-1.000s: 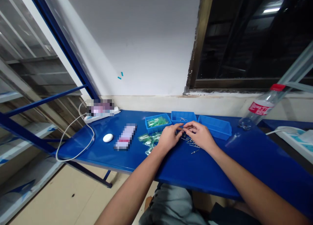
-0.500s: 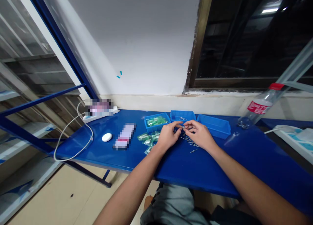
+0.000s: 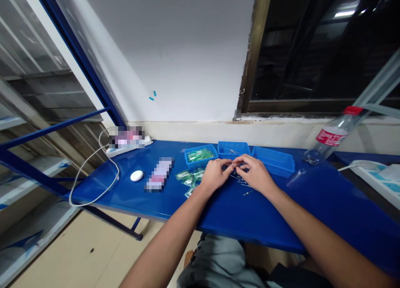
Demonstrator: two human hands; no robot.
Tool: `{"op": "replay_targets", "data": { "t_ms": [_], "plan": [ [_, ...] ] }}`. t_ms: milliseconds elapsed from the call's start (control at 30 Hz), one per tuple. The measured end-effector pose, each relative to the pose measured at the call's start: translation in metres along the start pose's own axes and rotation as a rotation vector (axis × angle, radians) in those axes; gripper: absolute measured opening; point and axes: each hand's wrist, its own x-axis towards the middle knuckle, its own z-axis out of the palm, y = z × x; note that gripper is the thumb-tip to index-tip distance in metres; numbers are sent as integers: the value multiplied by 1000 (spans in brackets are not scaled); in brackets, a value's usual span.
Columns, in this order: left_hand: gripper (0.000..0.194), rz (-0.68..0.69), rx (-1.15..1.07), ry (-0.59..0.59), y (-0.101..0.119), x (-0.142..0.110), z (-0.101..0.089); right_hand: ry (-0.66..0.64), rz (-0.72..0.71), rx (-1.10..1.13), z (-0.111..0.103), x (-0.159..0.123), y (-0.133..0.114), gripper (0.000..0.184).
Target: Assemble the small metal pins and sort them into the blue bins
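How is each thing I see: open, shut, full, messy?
Left hand: fingers bent
Right hand: fingers bent
Bottle: cap on
Left bin: open, holding green packets
Middle bin: open, holding metal pins
Right bin: open
Loose packets: piled up
Loose pins: scattered
White cable: looped

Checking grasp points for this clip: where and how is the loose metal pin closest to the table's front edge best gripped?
Probably pinched across its middle, from above and the front-edge side: the metal pin is thin, lies flat and sits slightly apart from the other pins behind it.
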Motion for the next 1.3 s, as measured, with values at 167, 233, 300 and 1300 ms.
{"op": "replay_targets", "data": {
  "t_ms": [167,233,300,1300],
  "plan": [
    [26,12,11,15,-6,1,2,10,47,15,0,-1,1,15],
    [21,24,19,20,-8,2,3,22,88,45,1,-1,2,14],
    [17,38,23,23,-11,2,3,24,112,76,2,-1,2,14],
    [23,-19,14,1,-3,0,2,-23,160,166,3,0,15,17]
  ]
}}
